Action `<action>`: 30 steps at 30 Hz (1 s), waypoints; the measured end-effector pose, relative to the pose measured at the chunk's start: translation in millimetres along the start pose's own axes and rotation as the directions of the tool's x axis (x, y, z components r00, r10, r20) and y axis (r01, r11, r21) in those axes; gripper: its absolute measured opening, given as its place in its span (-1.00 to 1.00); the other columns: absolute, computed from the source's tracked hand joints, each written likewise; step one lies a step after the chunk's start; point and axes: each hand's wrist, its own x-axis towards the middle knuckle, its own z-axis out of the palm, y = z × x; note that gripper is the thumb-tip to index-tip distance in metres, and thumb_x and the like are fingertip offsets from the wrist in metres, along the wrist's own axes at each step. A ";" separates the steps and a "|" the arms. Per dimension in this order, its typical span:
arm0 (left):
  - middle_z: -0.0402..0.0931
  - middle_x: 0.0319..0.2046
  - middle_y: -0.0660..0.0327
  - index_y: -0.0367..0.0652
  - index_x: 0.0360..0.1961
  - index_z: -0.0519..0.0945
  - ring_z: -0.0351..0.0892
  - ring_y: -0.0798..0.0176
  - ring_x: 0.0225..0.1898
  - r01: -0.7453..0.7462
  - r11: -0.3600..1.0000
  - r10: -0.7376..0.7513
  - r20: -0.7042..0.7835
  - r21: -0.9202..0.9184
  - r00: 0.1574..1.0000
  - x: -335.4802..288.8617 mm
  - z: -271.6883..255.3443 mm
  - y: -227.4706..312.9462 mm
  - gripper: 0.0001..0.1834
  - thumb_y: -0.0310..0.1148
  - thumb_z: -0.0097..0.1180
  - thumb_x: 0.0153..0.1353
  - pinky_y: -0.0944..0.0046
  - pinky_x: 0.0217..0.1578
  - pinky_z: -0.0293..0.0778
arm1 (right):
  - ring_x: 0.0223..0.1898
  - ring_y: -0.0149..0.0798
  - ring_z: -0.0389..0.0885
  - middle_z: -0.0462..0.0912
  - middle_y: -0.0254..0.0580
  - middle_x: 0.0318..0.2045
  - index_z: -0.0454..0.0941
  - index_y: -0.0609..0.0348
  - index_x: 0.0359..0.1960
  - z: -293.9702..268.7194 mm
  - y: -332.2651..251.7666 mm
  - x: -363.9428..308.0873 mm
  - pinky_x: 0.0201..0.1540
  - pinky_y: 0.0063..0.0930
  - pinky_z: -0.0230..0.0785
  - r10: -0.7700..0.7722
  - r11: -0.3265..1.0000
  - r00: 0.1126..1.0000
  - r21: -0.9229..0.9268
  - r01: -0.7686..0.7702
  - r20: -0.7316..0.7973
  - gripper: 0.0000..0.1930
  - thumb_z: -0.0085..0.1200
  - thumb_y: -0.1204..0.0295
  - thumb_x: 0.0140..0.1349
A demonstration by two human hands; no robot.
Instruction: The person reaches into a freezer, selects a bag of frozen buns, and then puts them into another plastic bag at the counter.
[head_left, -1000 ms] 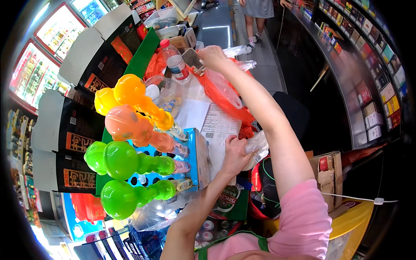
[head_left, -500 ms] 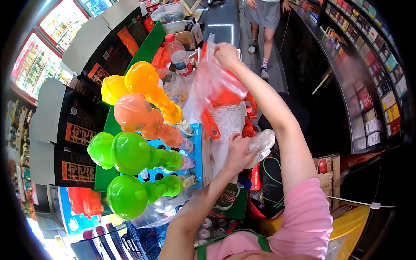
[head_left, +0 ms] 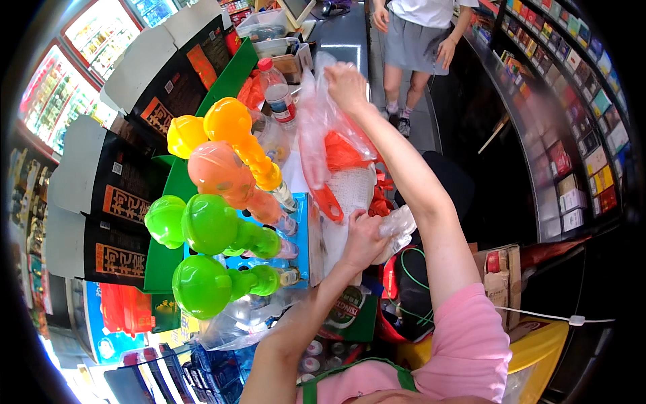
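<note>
My right hand (head_left: 345, 86) is raised over the far part of the counter. Its closed fingers grip a thin translucent plastic bag (head_left: 313, 135), which hangs down and to the left. Nearer to me, my left hand (head_left: 365, 239) is closed around a shiny clear plastic bundle (head_left: 398, 227); what is inside it I cannot make out. Under the hanging bag lie red plastic bags (head_left: 343, 152) and a sheet of paper with writing (head_left: 353, 188). Beside the left hand stands a blue display box (head_left: 304, 232) holding balloon-shaped toys in green, pink and orange (head_left: 210, 223).
A clear bottle with a red cap (head_left: 277, 91) stands beyond the display. Black cartons (head_left: 118, 195) line the left. A person in a grey skirt (head_left: 414, 44) stands in the aisle ahead. Shelves of small packs (head_left: 592, 135) run along the right. A cardboard box (head_left: 501, 273) sits by my right arm.
The translucent bag hangs longer and straighter below my right hand, which has shifted slightly left. My left hand still grips the clear bundle. The person in the aisle has come closer.
</note>
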 end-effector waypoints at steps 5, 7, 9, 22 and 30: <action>0.48 -0.49 0.07 -0.19 -0.48 0.53 0.47 -0.02 -0.24 0.003 1.000 -0.003 -0.012 0.000 1.000 0.6 -0.5 0.8 -0.66 -0.14 0.33 -0.01 0.04 0.08 0.19 | -0.02 -0.09 0.51 0.62 -0.25 -0.14 0.58 0.08 -0.09 -34.1 -0.3 23.3 -0.02 -0.24 0.44 -0.294 0.954 0.949 -0.102 0.283 -0.111 -0.61 0.03 0.61 -0.03; 0.47 -0.50 0.07 -0.19 -0.49 0.52 0.47 -0.02 -0.25 0.011 1.000 -0.011 -0.011 -0.010 1.000 -0.9 -2.5 0.7 -0.65 -0.13 0.33 -0.01 0.03 0.07 0.20 | -0.01 -0.06 0.51 0.61 -0.24 -0.11 0.58 0.09 -0.09 -44.4 0.9 25.5 0.01 -0.23 0.43 -0.341 0.939 0.932 -0.092 0.331 -0.122 -0.60 0.01 0.63 -0.04; 0.47 -0.51 0.08 -0.19 -0.50 0.52 0.47 -0.02 -0.25 0.008 1.000 -0.007 0.011 -0.002 1.000 -3.4 0.4 -1.8 -0.65 -0.13 0.33 -0.01 0.04 0.06 0.21 | 0.00 0.01 0.51 0.60 -0.20 -0.08 0.58 0.12 -0.12 -52.0 6.2 25.9 0.04 -0.19 0.42 -0.438 0.898 0.899 -0.039 0.438 0.012 -0.61 -0.02 0.64 -0.04; 0.49 -0.53 0.08 -0.20 -0.51 0.53 0.49 -0.02 -0.30 -0.045 0.999 0.044 -0.069 -0.007 0.997 -1.4 2.5 -2.5 -0.69 -0.17 0.31 0.01 0.02 0.06 0.21 | -0.10 -0.38 0.60 0.70 -0.19 -0.16 0.64 0.12 -0.05 -68.8 31.2 -4.2 -0.03 -0.57 0.36 0.151 0.819 0.988 0.554 -0.149 0.043 -0.50 -0.05 0.72 -0.08; 0.49 -0.53 0.11 -0.19 -0.50 0.54 0.50 0.00 -0.34 -0.055 0.998 0.057 -0.066 0.030 0.996 -1.6 3.6 -2.0 -0.68 -0.16 0.32 0.00 0.03 0.05 0.22 | -0.02 -0.05 0.51 0.52 -0.12 -0.12 0.54 0.06 -0.02 -86.3 24.0 -32.2 -0.01 -0.26 0.40 -0.125 0.991 0.992 0.048 0.124 0.012 -0.53 0.11 0.64 -0.05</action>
